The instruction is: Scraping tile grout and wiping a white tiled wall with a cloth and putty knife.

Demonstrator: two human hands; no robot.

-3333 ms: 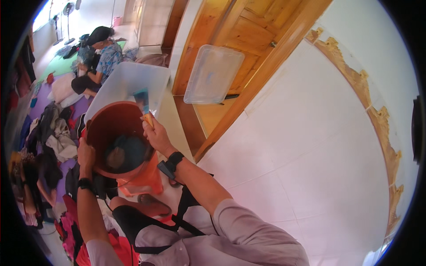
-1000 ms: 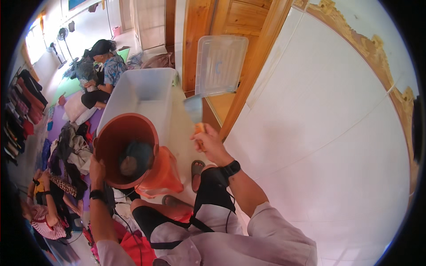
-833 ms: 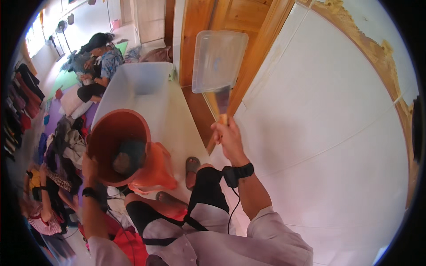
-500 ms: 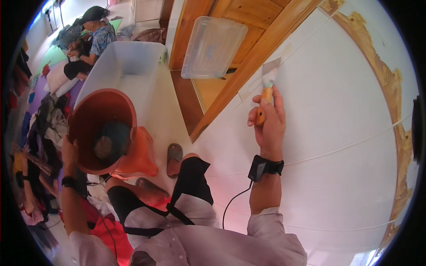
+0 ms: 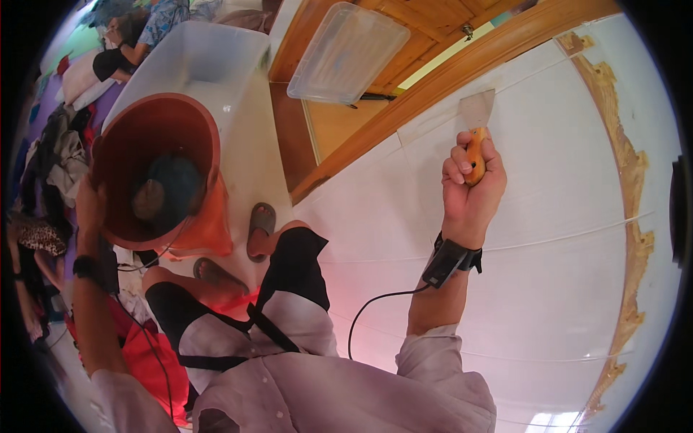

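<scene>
On my head view, a white tiled wall fills the right half of the frame, with a ragged brown strip curving down its far right. At top centre I have a wooden door, with a clear plastic lid in front of it. A translucent bin stands on the pale floor at upper left; clothes are heaped along the left edge, near a seated person.

My right forearm rises from the lower edge, right of centre. The right hand has its fingers curled around the wooden handle of a scraper, blade upward, at the wall in the upper right; I can't tell whether its edge presses the surface. On the left, the left hand grasps the side of a brown bucket, its mouth tipped toward me and dark contents inside.
</scene>
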